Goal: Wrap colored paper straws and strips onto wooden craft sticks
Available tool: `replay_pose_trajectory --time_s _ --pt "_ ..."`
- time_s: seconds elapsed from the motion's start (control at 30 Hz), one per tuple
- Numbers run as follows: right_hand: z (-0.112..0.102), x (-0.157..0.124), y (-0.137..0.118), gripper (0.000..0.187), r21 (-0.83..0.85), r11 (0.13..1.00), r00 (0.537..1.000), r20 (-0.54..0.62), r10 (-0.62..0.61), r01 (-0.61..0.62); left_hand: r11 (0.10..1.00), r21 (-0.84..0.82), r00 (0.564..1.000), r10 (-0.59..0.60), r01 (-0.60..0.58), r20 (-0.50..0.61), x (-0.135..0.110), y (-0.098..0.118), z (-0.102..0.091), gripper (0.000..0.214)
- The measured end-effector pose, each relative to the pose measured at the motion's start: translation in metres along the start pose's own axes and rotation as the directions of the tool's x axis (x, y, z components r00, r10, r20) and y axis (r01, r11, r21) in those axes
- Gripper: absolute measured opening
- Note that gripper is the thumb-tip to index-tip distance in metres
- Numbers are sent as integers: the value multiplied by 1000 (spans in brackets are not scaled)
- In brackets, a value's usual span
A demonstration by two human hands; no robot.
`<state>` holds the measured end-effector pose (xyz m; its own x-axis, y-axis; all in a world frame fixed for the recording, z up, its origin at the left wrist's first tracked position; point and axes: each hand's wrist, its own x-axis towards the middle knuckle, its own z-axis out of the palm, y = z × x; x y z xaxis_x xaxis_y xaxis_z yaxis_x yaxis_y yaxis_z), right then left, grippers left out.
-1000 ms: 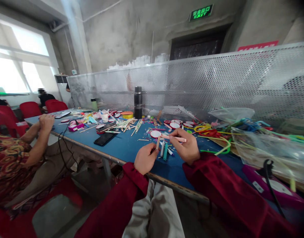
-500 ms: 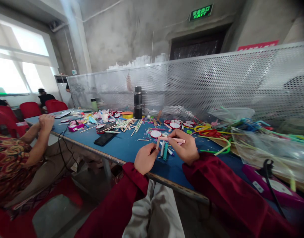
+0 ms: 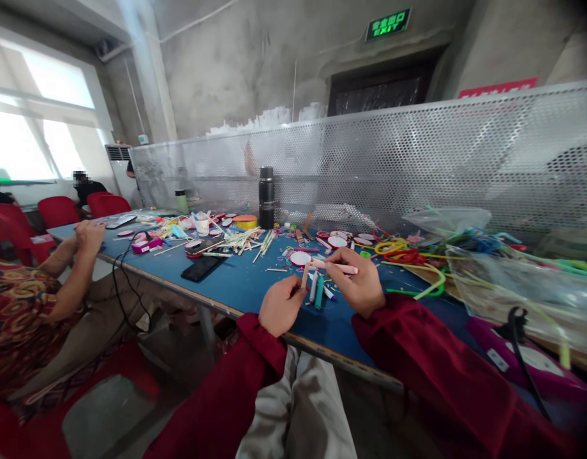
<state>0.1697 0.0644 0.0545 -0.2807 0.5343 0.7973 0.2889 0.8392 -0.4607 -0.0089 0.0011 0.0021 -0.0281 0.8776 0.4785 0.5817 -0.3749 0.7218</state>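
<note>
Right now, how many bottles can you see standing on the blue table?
2. The black bottle stands toward the table's far side, before the mesh screen; the green bottle stands further left. Others may be hidden.

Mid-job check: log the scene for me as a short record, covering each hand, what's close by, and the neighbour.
Left hand: the person's left hand grips a flat stick, upper end raised
Right hand: the person's right hand holds a pale pink pen, pointed toward the stick's upper end
Contact: pen on stick, too small to tell
Near the hands: teal pen, round white disc with red rim
Surface: blue table
Further left: black phone, lying flat
Neighbour: co-worker's hands together at the table's far left
</note>
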Motion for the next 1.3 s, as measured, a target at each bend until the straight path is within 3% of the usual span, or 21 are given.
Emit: replay_pose_trajectory --time_s 0.87,1.03,1.3 --pt "0 0 0 14 29 999 1000 23 -18 17 1000 -2 1000 -9 10 3 1 -2 1 18" --pt "0 0 0 15 13 1000 1000 -15 -1 2 1000 6 1000 -10 10 -1 1 -1 0 18" --pt "2 -1 -1 14 24 1000 1000 28 -13 12 1000 -20 1000 1 -1 -8 0 -2 1 17"
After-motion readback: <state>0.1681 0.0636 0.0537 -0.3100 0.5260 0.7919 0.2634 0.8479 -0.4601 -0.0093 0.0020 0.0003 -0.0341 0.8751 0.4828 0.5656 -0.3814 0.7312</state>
